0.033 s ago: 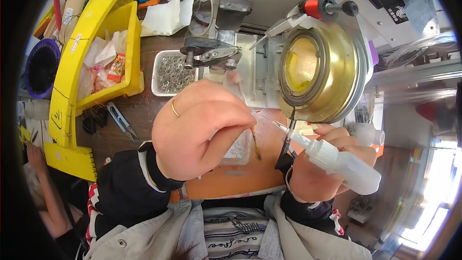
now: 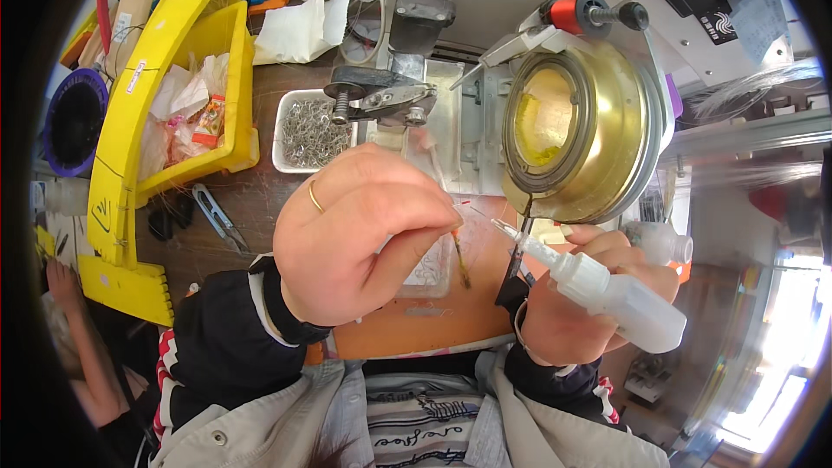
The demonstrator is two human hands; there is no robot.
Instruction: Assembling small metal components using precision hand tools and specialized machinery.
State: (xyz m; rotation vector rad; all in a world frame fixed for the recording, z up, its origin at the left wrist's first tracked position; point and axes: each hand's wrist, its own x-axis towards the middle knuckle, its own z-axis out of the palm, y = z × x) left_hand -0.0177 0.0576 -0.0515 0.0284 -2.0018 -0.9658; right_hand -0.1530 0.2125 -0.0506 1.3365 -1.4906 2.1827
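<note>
To the left of the brass bowl, your left hand pinches a tiny piece, too small to identify, between thumb and forefinger. On your side of the bowl, your right hand grasps a white squeeze bottle. Farther left of the bowl sits a white tray of metal clips.

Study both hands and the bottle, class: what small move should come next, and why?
Probably ease the right hand slightly left, bringing the white squeeze bottle's nozzle nearer the small thin piece at the pinched left hand. The nozzle points toward that piece, yet a visible gap separates them.
</note>
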